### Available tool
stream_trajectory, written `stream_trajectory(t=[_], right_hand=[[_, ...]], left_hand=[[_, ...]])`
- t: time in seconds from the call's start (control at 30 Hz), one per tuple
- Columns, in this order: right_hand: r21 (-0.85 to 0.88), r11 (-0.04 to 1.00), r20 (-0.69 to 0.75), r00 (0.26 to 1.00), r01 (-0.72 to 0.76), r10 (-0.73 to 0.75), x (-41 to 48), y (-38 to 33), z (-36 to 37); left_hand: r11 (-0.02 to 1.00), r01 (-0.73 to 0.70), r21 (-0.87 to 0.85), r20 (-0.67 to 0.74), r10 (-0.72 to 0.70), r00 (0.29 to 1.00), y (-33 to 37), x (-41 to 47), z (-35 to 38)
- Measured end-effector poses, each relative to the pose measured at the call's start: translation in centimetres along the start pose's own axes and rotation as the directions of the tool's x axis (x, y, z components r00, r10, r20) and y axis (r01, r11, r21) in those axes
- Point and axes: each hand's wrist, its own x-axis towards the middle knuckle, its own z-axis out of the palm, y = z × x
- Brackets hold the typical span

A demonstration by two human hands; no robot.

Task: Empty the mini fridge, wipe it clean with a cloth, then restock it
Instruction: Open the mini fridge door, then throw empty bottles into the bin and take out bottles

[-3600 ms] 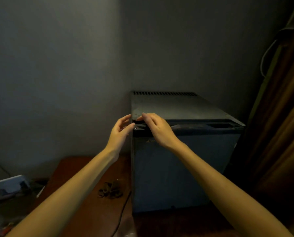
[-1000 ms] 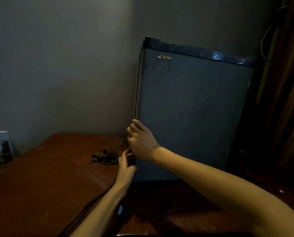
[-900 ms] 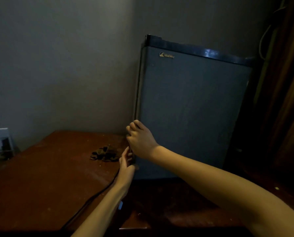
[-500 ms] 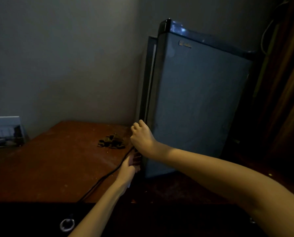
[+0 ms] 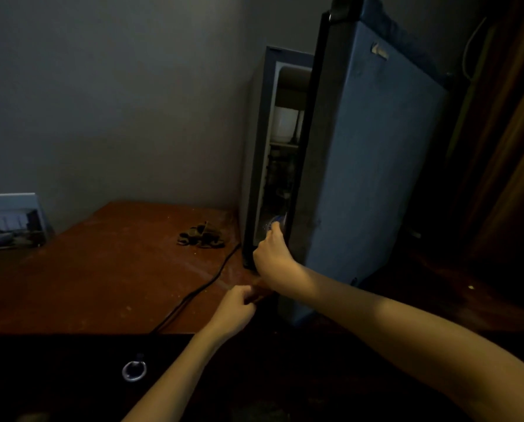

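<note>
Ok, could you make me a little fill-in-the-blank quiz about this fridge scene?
1. The mini fridge's door stands partly ___.
2. The right hand grips the door's edge; the left hand is ___ than it.
3. Items show through the gap, so the fridge is not yet ___.
4. The black cable lies on the brown ___.
Missing words: open; lower; empty; table.
</note>
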Motion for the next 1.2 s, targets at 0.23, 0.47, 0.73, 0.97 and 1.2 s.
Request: stream_trajectory(t=[0.23,0.47,0.73,0.97,1.2], right_hand=[[0.018,1.000,0.052,0.998,-0.023,0.022,-4.6,0.2,1.5],[0.095,0.995,0.151,0.989,-0.019,0.004,-7.1,-0.9,3.3],[0.325,0.944,0.033,0.998,-0.059,0.051,-9.9,-0.4,6.8],[0.481,0.849,0.105,0.976,-0.217,0.190,-12.4,-1.6,9.9],[0.585,0.742,0.068,0.931,-0.328,0.358,-14.0,-1.5,9.9]], left_hand=[[0.854,-0.178,0.489,0.137,0.127,0.982,0.3,0.5,1.3],[0.871,-0.162,0.464,0.114,0.122,0.986,1.5,0.7,3.4],[0.889,-0.193,0.415,-0.243,0.313,0.918,2.7,2.1,5.5],[0.717,-0.251,0.650,0.047,0.292,0.955,3.4,4.1,6.1],[0.589,-0.183,0.787,0.128,0.135,0.983,3.7,5.6,7.4]])
